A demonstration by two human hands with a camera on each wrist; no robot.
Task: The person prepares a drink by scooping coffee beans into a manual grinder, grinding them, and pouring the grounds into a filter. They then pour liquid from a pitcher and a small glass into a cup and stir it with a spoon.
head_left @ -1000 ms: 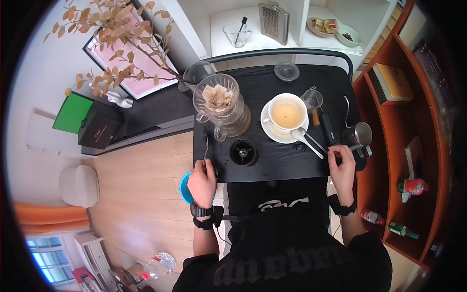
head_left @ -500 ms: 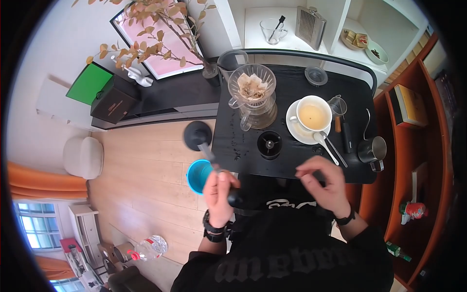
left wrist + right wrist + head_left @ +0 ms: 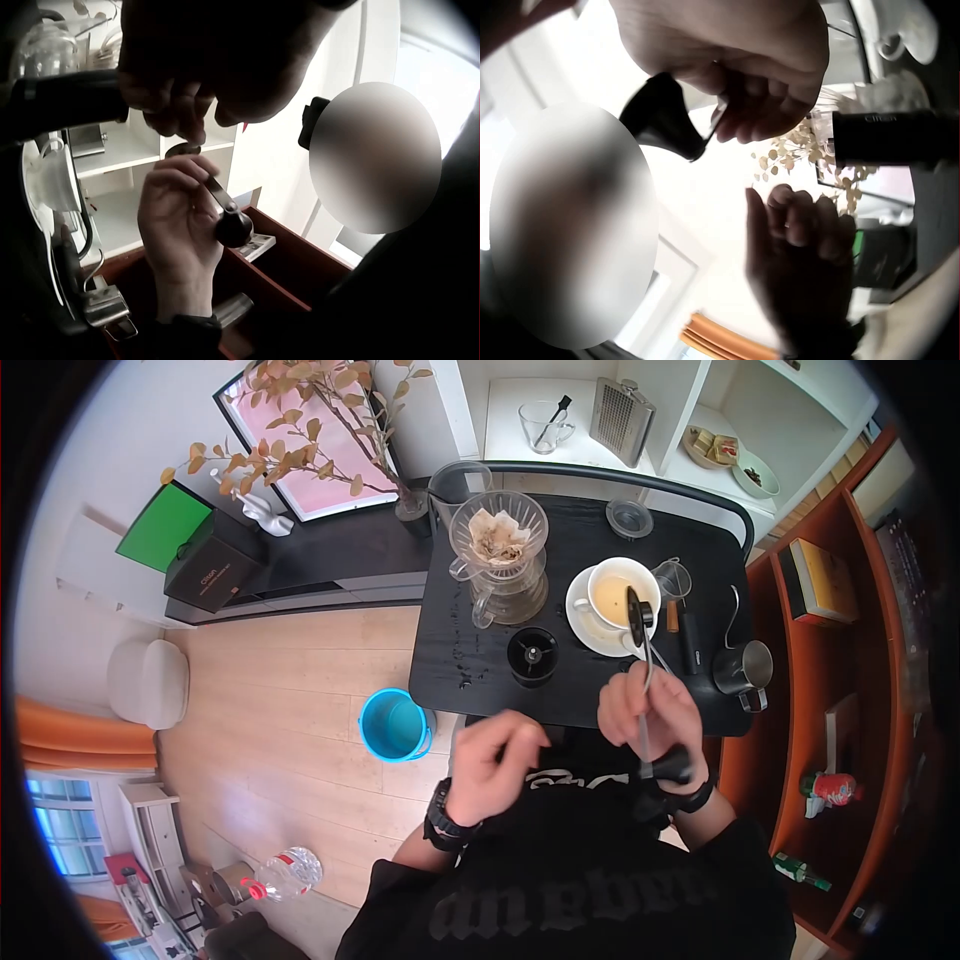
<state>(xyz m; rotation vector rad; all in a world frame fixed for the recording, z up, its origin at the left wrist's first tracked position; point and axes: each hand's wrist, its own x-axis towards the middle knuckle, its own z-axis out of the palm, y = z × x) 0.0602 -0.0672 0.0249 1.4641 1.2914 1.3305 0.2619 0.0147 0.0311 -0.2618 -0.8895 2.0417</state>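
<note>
My right hand [image 3: 652, 705] grips a grinder crank by its metal arm [image 3: 647, 685], raised above the table's front edge. A round black knob [image 3: 672, 765] forms its lower end, also visible in the left wrist view as a dark knob [image 3: 234, 228]. The black cap [image 3: 638, 616] at the other end overlaps the cup in the head view. My left hand [image 3: 492, 765] holds nothing and hovers before the table with loosely bent fingers. Between the hands and the dripper, the black coffee grinder [image 3: 532, 657] stands upright, uncovered, its central shaft showing.
A glass dripper [image 3: 498, 538] with a used paper filter sits on a glass server. The white cup [image 3: 612, 582] of pale liquid rests on a saucer. A steel pitcher [image 3: 742, 667] stands at the right. The blue bucket [image 3: 393, 724] is on the floor to the left.
My left hand lifted the grinder crank off the table's left edge, and it has passed to my right hand. The right hand has left the table's right side.
</note>
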